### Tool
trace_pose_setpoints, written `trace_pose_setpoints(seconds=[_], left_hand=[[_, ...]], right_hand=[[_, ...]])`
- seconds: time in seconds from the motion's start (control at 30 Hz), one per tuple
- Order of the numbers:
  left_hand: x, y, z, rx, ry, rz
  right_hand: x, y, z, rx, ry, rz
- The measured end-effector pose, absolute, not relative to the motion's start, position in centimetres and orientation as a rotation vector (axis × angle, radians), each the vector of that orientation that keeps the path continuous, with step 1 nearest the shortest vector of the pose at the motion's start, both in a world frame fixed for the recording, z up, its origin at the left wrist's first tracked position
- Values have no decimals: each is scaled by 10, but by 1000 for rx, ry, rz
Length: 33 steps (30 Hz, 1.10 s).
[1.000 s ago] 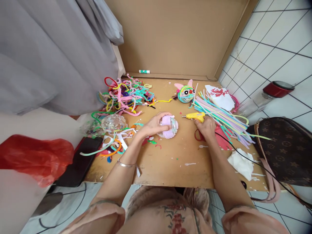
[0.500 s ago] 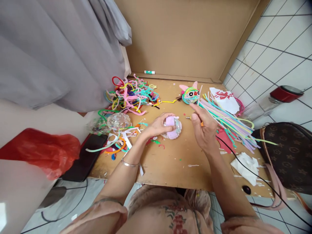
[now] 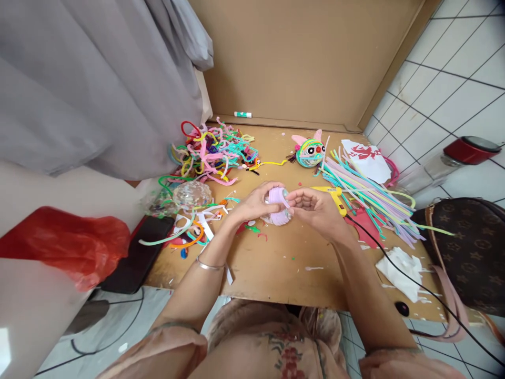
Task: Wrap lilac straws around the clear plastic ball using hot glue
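Head view: grey curtain (image 3: 90,79) fills the upper left; brown board wall (image 3: 300,58) stands at top centre behind a wooden table (image 3: 276,263). Brown patterned handbag (image 3: 469,247) sits at the right edge, red plastic bag (image 3: 59,245) at lower left. Tangle of coloured pipe cleaners (image 3: 215,152) lies upper left of centre; straight pastel pipe cleaners (image 3: 366,192) fan out right of centre. At frame centre, the left hand (image 3: 252,202) curls around a small ball wrapped in lilac pipe cleaner (image 3: 278,208), just above the table. Right hand (image 3: 315,208) pinches the lilac strand at the ball's top, fingers closed on it. Yellow glue gun (image 3: 333,193) lies just behind the right hand. Finished striped ball figure (image 3: 310,152) rests further up.
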<state>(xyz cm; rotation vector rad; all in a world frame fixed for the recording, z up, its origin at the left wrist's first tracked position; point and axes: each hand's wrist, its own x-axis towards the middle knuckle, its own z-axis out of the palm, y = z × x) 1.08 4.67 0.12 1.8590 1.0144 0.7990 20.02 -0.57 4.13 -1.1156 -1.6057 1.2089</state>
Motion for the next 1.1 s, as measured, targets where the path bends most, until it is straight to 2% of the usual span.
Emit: trace_pose_setpoints(seconds=[0.4,1.1], left_hand=[[7,43,8,1837,998,734],[6,42,8,1771,961,741]], right_hand=[[216,-1,25,-1160,-1684,1123],[207,1,13,-1171,-1613,1259]])
